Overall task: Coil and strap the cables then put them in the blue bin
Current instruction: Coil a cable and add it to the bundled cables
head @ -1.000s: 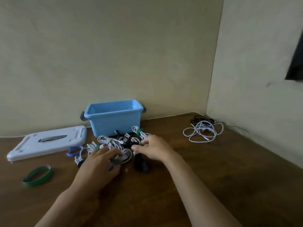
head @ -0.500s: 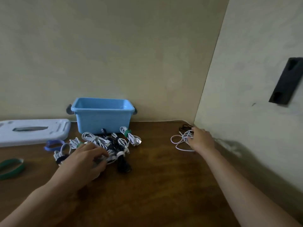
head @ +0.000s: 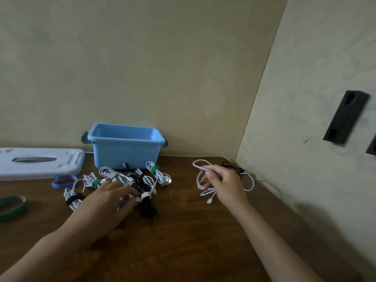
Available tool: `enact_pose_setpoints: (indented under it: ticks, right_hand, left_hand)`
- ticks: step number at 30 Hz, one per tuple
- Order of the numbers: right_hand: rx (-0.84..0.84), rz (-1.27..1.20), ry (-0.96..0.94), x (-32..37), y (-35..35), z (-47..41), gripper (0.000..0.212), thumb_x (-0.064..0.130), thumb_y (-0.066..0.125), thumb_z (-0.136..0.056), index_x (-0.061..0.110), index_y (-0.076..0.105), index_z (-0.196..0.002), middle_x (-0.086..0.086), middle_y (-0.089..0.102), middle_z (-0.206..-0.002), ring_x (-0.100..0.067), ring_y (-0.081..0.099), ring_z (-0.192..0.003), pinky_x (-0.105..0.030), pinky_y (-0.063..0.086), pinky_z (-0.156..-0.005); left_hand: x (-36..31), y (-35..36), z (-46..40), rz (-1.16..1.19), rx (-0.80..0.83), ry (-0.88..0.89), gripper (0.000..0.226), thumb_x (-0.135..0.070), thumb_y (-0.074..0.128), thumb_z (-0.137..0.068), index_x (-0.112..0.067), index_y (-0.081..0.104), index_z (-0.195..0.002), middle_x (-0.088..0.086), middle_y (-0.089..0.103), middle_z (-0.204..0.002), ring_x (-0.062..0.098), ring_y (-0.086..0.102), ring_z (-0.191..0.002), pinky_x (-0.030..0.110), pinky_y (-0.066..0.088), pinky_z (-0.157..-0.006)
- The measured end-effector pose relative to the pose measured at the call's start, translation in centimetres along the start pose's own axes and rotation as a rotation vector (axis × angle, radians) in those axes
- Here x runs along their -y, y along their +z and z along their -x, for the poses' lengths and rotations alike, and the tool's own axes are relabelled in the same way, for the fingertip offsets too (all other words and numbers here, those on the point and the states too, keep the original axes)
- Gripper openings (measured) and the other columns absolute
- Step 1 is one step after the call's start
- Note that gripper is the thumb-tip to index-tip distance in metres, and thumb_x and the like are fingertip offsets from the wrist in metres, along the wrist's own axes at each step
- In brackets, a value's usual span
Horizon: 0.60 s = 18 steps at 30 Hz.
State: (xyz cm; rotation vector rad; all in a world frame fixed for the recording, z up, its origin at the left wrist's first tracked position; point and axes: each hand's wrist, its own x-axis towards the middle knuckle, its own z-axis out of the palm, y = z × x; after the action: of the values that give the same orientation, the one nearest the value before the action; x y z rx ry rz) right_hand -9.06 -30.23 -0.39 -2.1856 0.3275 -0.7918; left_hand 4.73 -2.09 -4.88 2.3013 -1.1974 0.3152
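An open blue bin (head: 124,151) stands against the back wall. In front of it lies a heap of coiled, strapped cables (head: 130,180), white and black. My left hand (head: 105,202) rests on the near side of that heap and holds a small grey strap between its fingers. My right hand (head: 223,182) pinches a loose white cable (head: 200,181) and holds it just above the table, its loops hanging and its plug end touching the wood. A loose black cable (head: 234,167) lies in the corner behind that hand.
The bin's white lid (head: 38,163) lies flat at the left. A blue strap (head: 63,181) lies near it, and a green band (head: 12,207) sits at the left edge. Walls close the back and the right. A black bracket (head: 345,117) hangs on the right wall.
My right hand went from the heap to the corner, took the loose white cable, and now draws it back toward the middle. My left hand stayed on the heap.
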Motion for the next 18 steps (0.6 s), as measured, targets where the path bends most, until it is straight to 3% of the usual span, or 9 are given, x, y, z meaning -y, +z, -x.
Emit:
enact_pose_setpoints:
  ticks: [2, 4, 7, 9, 10, 12, 14, 16, 18]
  right_hand:
    - [0.049, -0.070, -0.056, 2.7, 1.1, 0.9, 0.022, 0.015, 0.054, -0.104, 0.023, 0.073, -0.112, 0.003, 0.074, -0.086, -0.004, 0.069, -0.072, -0.018, 0.054, -0.068]
    - [0.136, -0.100, -0.111, 4.9, 2.4, 1.7, 0.022, 0.015, 0.054, -0.104, 0.023, 0.073, -0.112, 0.004, 0.074, -0.089, -0.005, 0.070, -0.074, -0.019, 0.055, -0.070]
    - [0.265, -0.123, -0.160, 7.0, 4.4, 2.8, 0.021, 0.017, 0.054, -0.104, 0.027, 0.071, -0.112, 0.004, 0.074, -0.094, -0.004, 0.068, -0.076, -0.024, 0.058, -0.075]
    - [0.326, -0.145, -0.163, 7.8, 5.5, 3.5, 0.020, 0.020, 0.054, -0.105, 0.024, 0.071, -0.114, 0.004, 0.073, -0.096, -0.004, 0.065, -0.079, -0.025, 0.057, -0.075]
    - [0.348, -0.162, -0.164, 8.1, 5.9, 3.8, 0.020, 0.021, 0.053, -0.105, 0.023, 0.071, -0.114, 0.004, 0.073, -0.096, -0.006, 0.065, -0.082, -0.027, 0.057, -0.076]
    - [0.384, -0.200, -0.168, 8.5, 6.4, 4.1, 0.020, 0.023, 0.053, -0.106, 0.023, 0.071, -0.114, 0.002, 0.072, -0.097, -0.018, 0.066, -0.091, -0.034, 0.057, -0.081]
    - [0.412, -0.224, -0.165, 8.9, 6.5, 4.1, 0.020, 0.025, 0.052, -0.106, 0.024, 0.071, -0.114, 0.002, 0.072, -0.098, -0.020, 0.066, -0.095, -0.034, 0.057, -0.083]
    - [0.417, -0.223, -0.173, 8.7, 6.3, 3.8, 0.017, 0.025, 0.055, -0.104, 0.026, 0.070, -0.112, 0.006, 0.071, -0.098, -0.011, 0.066, -0.096, -0.029, 0.056, -0.086]
    - [0.395, -0.125, -0.181, 7.9, 5.8, 3.4, 0.017, 0.031, 0.063, -0.100, 0.031, 0.069, -0.115, 0.012, 0.069, -0.103, -0.003, 0.064, -0.101, -0.026, 0.055, -0.089]
  left_hand:
    - [-0.3, -0.1, -0.1, 0.005, 0.026, -0.021, 0.034, -0.059, 0.042, -0.091, -0.050, 0.052, -0.122, -0.026, 0.051, -0.108, -0.003, 0.050, -0.103, 0.015, 0.045, -0.081]
    - [-0.4, 0.0, -0.1, 0.065, 0.020, -0.058, 0.054, -0.067, 0.034, -0.084, -0.048, 0.043, -0.134, -0.027, 0.053, -0.108, -0.004, 0.053, -0.099, 0.016, 0.046, -0.082]
    - [-0.8, -0.3, 0.0, 0.213, -0.030, -0.061, 0.076, -0.069, 0.040, -0.080, -0.059, 0.007, -0.147, -0.028, 0.060, -0.100, -0.006, 0.061, -0.091, 0.021, 0.052, -0.084]
    - [-0.8, -0.4, 0.2, 0.210, -0.047, -0.036, 0.087, -0.064, 0.049, -0.080, -0.064, -0.008, -0.146, -0.030, 0.055, -0.108, -0.007, 0.059, -0.095, 0.022, 0.052, -0.087]
    - [-1.0, -0.5, 0.2, 0.202, -0.059, -0.034, 0.085, -0.062, 0.052, -0.080, -0.067, -0.004, -0.145, -0.027, 0.053, -0.114, -0.006, 0.057, -0.101, 0.025, 0.053, -0.089]
    - [-0.8, -0.6, 0.1, 0.219, -0.096, -0.003, 0.063, -0.054, 0.056, -0.085, -0.075, 0.023, -0.135, -0.029, 0.054, -0.122, -0.003, 0.057, -0.107, 0.029, 0.055, -0.088]
    - [-0.2, -0.5, -0.1, 0.254, -0.137, 0.026, 0.047, -0.032, 0.062, -0.093, -0.074, 0.049, -0.110, -0.029, 0.062, -0.107, -0.004, 0.060, -0.098, 0.028, 0.055, -0.079]
    - [-0.3, -0.7, -0.1, 0.392, -0.216, -0.037, 0.040, -0.019, 0.058, -0.097, -0.058, 0.065, -0.095, -0.023, 0.069, -0.094, -0.002, 0.064, -0.090, 0.032, 0.055, -0.078]
    - [-0.7, -1.2, -0.2, 0.541, -0.311, -0.087, 0.023, -0.030, 0.049, -0.098, -0.037, 0.070, -0.092, -0.017, 0.072, -0.089, 0.002, 0.067, -0.085, 0.037, 0.055, -0.079]
